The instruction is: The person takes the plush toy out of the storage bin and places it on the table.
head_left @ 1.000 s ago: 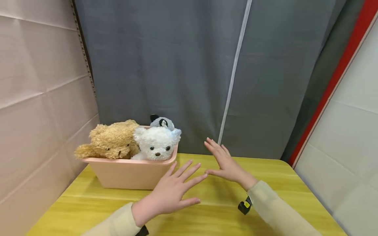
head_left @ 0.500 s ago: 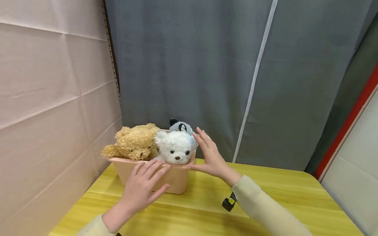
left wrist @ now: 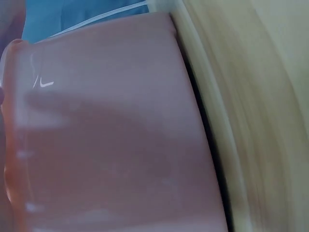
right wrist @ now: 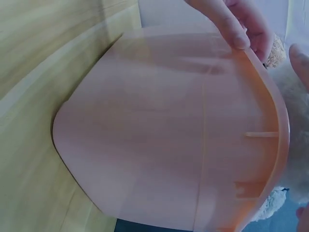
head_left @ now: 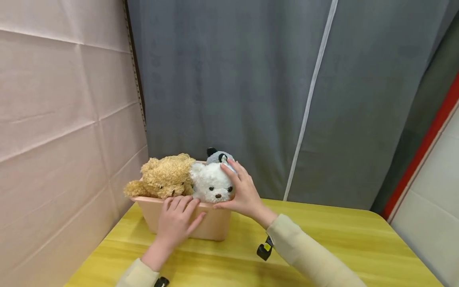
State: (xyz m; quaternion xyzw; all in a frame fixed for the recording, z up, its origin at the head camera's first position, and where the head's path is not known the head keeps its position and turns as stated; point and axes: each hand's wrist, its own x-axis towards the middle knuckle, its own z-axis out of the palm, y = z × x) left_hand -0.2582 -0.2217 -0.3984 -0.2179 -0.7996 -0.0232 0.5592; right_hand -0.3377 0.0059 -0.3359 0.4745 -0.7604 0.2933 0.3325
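Observation:
A white teddy bear (head_left: 211, 179) sits at the right of a pink plastic bin (head_left: 209, 225), its head above the rim. My right hand (head_left: 244, 195) holds the bear's head from the right, thumb below the face and fingers over the side and top. My left hand (head_left: 175, 219) grips the bin's front rim, fingertips over the edge and thumb outside. In the right wrist view the white plush (right wrist: 297, 130) shows between thumb and fingers, past the bin rim. A tan teddy bear (head_left: 168, 175) lies in the bin's left half. Behind the white bear, a grey plush toy (head_left: 217, 155) is partly hidden.
The bin stands on a yellow wood-grain table (head_left: 315, 235), near its back left. A grey curtain (head_left: 229, 79) hangs behind the table. A pale sheet-covered wall (head_left: 64, 131) rises at the left, and a white panel with a red edge (head_left: 426, 167) at the right.
Both hands have come from in front of and beside the bin to it. The left has taken hold of the front rim, the right of the white bear's head. The head view has turned left.

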